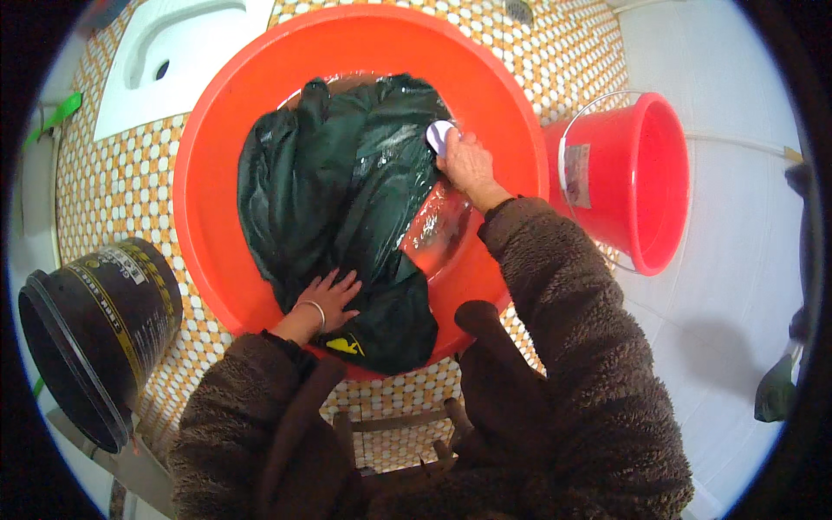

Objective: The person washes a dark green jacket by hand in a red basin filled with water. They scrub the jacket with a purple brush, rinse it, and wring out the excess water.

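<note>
A wet dark green garment (pixel 325 175) lies bunched in a large orange-red plastic basin (pixel 214 195), with some water (pixel 435 227) showing beside it. My left hand (pixel 330 302) rests flat on the near part of the cloth, fingers spread, a bracelet at the wrist. Close to it is a yellow mark (pixel 346 344) on the fabric. At the garment's far right edge, my right hand (pixel 467 164) grips a pale rounded object (pixel 440 135), perhaps a scrubbing brush or soap. Its underside is hidden.
A pink-red bucket (pixel 601 175) with a wire handle stands to the right, by the white wall (pixel 721 227). A black bucket (pixel 104 331) bearing writing is at left. Beyond the basin, a white squat toilet (pixel 146 104) is set in the mosaic tile floor (pixel 123 188); a floor drain (pixel 519 11) lies far back.
</note>
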{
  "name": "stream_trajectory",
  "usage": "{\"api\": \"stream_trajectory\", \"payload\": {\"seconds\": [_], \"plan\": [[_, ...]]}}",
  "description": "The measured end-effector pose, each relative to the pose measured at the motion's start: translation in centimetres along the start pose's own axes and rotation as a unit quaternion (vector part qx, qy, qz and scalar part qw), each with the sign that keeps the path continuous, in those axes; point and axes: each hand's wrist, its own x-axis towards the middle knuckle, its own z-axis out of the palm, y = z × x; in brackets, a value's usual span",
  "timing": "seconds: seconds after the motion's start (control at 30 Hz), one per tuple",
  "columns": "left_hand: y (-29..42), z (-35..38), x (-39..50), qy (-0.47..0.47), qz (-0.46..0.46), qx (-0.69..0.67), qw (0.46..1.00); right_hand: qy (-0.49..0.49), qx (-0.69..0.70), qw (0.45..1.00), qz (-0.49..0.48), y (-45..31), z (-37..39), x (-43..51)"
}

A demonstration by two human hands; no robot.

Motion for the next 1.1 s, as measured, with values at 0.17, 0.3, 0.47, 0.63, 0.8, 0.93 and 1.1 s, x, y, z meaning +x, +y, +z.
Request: {"api": "stream_trajectory", "payload": {"seconds": [0.17, 0.3, 0.47, 0.63, 0.8, 0.93, 1.1], "plan": [[0.1, 0.3, 0.5, -0.016, -0.014, 0.017, 1.0, -0.149, 0.06, 0.964, -0.212, -4.9, 2.4, -6.8], [0.3, 0.4, 0.3, -0.021, -0.025, 0.004, 0.999, -0.154, -0.045, 0.923, -0.351, -4.4, 4.3, -4.1], [0.4, 0.0, 0.3, -0.005, -0.019, 0.022, 1.0, 0.069, -0.019, 0.997, -0.026, -0.1, 2.4, 1.3], [0.4, 0.4, 0.4, -0.027, -0.032, -0.002, 0.999, -0.235, 0.007, 0.916, -0.324, -5.2, 7.7, -5.8], [0.2, 0.6, 0.2, 0.011, -0.01, 0.002, 1.0, 0.034, -0.047, 0.979, -0.194, -1.7, 6.6, -1.1], [0.2, 0.2, 0.5, 0.013, -0.013, 0.007, 1.0, 0.02, -0.002, 0.998, -0.066, -1.6, 2.2, 0.5], [0.2, 0.3, 0.6, -0.037, -0.035, -0.006, 0.999, -0.125, 0.014, 0.903, -0.412, -6.3, 6.0, -6.9]]}}
